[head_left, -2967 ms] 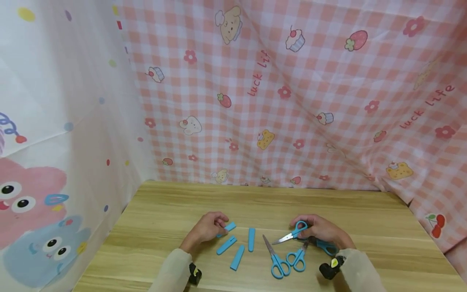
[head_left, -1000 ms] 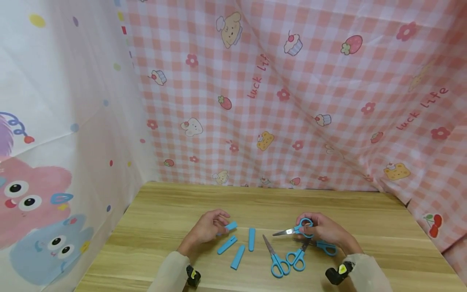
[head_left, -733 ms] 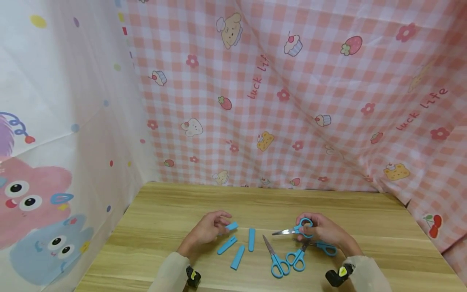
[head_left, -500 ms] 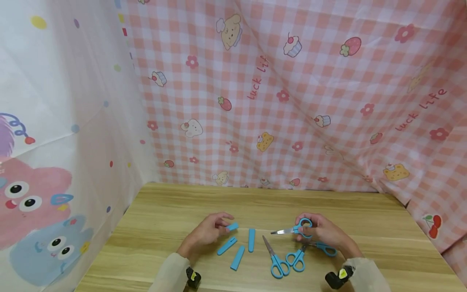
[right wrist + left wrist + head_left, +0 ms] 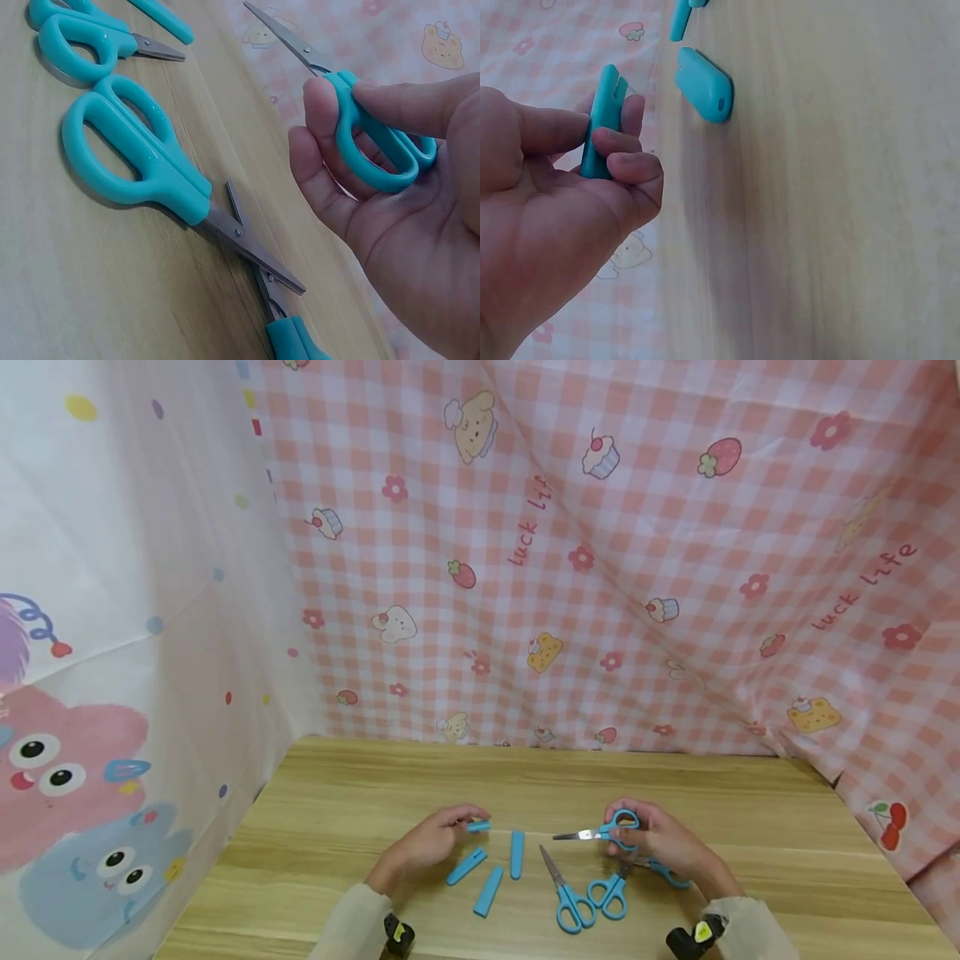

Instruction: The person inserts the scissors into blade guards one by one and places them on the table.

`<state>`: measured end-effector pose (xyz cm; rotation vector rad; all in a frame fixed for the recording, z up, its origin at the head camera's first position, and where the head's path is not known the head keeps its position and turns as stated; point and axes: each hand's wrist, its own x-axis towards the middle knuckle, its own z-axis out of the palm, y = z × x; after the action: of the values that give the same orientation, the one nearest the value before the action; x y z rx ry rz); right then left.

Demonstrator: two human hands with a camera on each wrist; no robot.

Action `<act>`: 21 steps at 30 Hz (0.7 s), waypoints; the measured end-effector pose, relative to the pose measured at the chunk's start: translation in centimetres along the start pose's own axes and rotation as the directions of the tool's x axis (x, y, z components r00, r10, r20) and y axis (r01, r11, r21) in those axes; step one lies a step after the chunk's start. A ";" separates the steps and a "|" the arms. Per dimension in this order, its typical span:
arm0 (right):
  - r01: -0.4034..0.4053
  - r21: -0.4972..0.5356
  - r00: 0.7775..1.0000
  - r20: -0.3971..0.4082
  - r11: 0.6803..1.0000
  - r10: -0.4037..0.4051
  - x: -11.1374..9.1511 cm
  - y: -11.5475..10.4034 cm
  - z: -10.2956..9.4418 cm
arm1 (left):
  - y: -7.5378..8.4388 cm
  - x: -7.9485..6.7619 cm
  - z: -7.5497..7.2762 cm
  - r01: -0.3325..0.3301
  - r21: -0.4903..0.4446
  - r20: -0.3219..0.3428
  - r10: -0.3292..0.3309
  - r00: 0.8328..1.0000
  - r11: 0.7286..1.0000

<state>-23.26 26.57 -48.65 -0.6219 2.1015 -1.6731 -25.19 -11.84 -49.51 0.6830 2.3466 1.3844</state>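
Observation:
In the left wrist view my left hand [image 5: 562, 172] pinches a blue scissors cover [image 5: 604, 127] between thumb and fingers, its slotted end pointing up. My right hand [image 5: 405, 150] holds a pair of blue-handled scissors [image 5: 600, 834] by the handles, blades together and pointing left toward the cover. The cover and the blade tips are apart. Below my left hand lie a slotted cover [image 5: 467, 867], a second cover [image 5: 488, 892] and a third cover [image 5: 517, 855]. Under and beside my right hand are other scissors [image 5: 142, 150], their blades crossing another pair [image 5: 289, 337].
One more pair of scissors [image 5: 567, 893] lies mid-table, blades pointing away from me. The wooden table [image 5: 337, 793] meets a pink checked cloth [image 5: 480, 568] at the back and a white printed cloth [image 5: 187, 693] at left.
My left hand has turned and shifted slightly right, lifting the cover and bringing it more level. My right hand has raised the scissors, now pointing left, and moved slightly left most recently.

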 end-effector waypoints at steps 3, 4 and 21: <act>-0.006 0.016 1.000 -0.007 1.000 0.006 0.0 0.1 0.0 | 0.1 0.0 0.1 0.024 -0.011 -0.001 -0.024 1.000 1.000; -0.012 0.023 1.000 -0.012 1.000 0.013 0.0 0.1 0.0 | 0.1 0.0 0.2 0.026 -0.008 0.000 -0.026 1.000 1.000; 0.036 0.097 0.999 -0.042 0.995 -0.032 -0.3 -1.0 1.5 | 0.9 0.1 0.7 0.015 -0.044 0.008 -0.015 1.000 0.999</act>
<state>-22.08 25.37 -47.96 -0.6021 2.0326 -1.8097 -24.72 -10.92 -49.00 0.6556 2.3028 1.4201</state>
